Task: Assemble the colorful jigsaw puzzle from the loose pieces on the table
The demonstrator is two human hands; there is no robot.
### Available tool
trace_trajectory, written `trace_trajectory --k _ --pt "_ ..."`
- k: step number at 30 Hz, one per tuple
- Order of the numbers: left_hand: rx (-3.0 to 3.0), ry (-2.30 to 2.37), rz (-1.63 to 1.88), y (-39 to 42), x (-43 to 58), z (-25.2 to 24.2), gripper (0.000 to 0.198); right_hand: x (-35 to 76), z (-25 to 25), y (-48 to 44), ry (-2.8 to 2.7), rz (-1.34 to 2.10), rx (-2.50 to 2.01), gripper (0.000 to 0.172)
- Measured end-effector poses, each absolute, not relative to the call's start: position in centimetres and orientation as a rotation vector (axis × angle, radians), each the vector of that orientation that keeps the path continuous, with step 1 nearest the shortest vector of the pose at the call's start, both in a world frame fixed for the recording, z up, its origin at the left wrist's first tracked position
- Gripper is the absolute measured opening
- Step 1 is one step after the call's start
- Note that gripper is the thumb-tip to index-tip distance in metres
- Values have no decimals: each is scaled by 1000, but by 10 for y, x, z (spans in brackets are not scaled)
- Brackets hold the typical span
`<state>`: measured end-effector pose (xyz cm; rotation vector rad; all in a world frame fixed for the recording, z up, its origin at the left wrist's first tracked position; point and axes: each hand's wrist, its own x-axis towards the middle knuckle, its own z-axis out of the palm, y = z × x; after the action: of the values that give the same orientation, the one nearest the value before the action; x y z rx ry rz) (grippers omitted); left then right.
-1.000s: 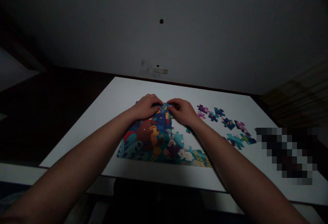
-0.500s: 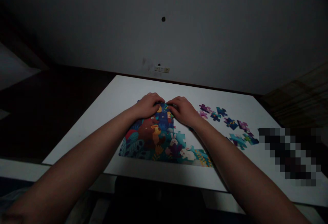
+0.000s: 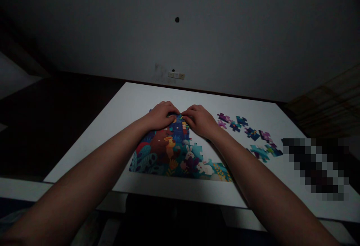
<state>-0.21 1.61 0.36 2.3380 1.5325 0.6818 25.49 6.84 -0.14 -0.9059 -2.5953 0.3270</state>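
Observation:
A partly joined jigsaw puzzle (image 3: 157, 150) with a brown bear, a fox-like animal and white rabbits lies on the white table. My left hand (image 3: 162, 116) rests over its upper left part, thumb and index finger closed at the top edge. From the other side, my right hand (image 3: 201, 121) pinches at a dark blue puzzle piece (image 3: 185, 125) on the upper right edge. The fingertips of both hands nearly meet there, so the exact grip is partly hidden. Beneath the right wrist, the puzzle's edge is stepped.
Several loose puzzle pieces (image 3: 252, 133), purple, blue and teal, are scattered right of my right arm. A blurred-out object (image 3: 315, 169) is at the table's right side. The white table (image 3: 112, 126) stands before a grey wall with sockets (image 3: 176, 75).
The fingertips have drawn slightly closer together at the puzzle's top edge. The whole view has shifted a little; the puzzle and loose pieces keep their places on the table.

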Motion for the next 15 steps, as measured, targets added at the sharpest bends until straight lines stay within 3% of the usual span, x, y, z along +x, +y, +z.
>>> trace_trajectory --k 15 --pt "2446 1403 524 8 -3 18 31 258 -1 70 -2632 287 -919 31"
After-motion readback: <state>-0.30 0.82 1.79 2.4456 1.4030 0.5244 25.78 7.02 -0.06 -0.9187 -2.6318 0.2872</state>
